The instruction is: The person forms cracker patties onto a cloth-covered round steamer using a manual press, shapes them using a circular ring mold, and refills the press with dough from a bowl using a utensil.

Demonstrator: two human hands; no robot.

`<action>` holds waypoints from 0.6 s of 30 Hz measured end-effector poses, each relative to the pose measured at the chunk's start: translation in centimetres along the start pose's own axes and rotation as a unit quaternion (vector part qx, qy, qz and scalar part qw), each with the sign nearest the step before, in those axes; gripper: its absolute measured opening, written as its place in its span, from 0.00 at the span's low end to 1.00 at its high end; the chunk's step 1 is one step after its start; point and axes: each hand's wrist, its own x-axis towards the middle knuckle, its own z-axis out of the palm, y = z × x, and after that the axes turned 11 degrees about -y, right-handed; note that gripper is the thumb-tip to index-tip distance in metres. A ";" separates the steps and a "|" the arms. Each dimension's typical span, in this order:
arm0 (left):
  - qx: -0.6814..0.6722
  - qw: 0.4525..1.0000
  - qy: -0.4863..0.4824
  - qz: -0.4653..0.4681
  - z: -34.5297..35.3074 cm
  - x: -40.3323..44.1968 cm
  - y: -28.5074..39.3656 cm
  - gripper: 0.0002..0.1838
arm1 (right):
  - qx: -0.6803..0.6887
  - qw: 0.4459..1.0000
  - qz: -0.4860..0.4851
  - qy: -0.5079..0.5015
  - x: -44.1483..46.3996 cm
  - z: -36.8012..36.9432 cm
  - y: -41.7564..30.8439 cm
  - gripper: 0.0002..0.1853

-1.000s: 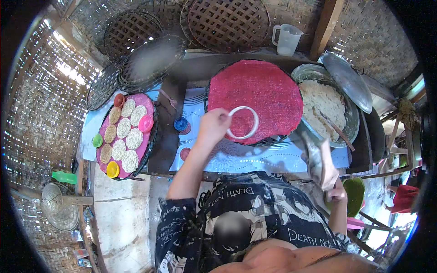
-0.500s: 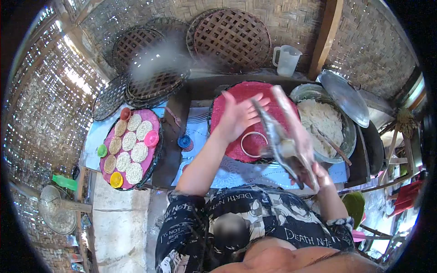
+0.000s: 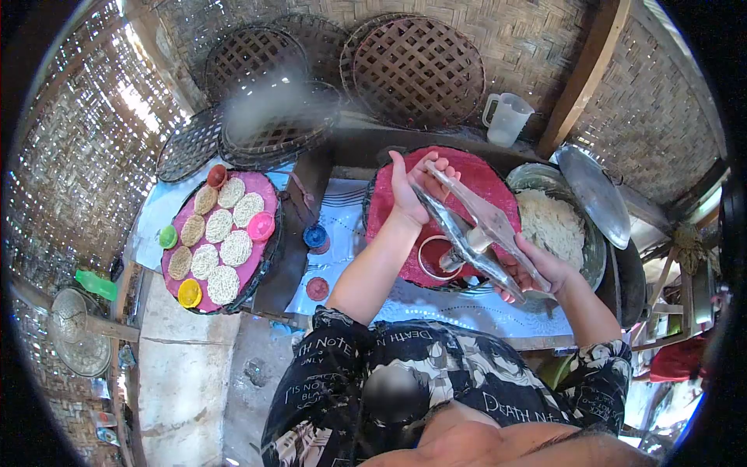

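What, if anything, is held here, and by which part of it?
A pair of flat panels: the right hand grips their near end; the left hand is at the far end, its grip unclear.

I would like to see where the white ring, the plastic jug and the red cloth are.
White ring [image 3: 421, 257]: head view, left part of its band.
Plastic jug [image 3: 510, 121]: head view, middle of its body.
Red cloth [image 3: 495, 189]: head view, bare upper-right area.

Tan woven-bamboo walls [image 3: 525, 43] surround the space, daylight piercing gaps on the left. A brown wooden post [image 3: 587, 74] rises behind the dark wood-framed tabletop [image 3: 346, 148], which has a pale-blue patterned cover [image 3: 338, 268]. Pale concrete floor [image 3: 183, 373] shows lower left.
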 end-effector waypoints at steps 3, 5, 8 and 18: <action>-0.013 1.000 -0.002 0.020 -1.3 -0.5 -0.5 0.35 | -0.057 0.998 0.024 0.025 -0.1 -0.5 -0.5 0.42; -0.019 0.999 0.034 0.031 -1.5 -0.7 -0.7 0.33 | -0.074 0.996 0.037 0.043 -0.2 0.4 -1.0 0.42; -0.013 0.997 0.072 0.038 -1.6 -1.3 -0.1 0.32 | -0.106 0.992 0.042 0.047 0.8 0.3 -0.6 0.41; 0.040 0.998 0.029 0.044 -1.7 0.1 3.8 0.30 | -0.184 0.969 -0.023 0.162 3.8 2.3 -2.5 0.34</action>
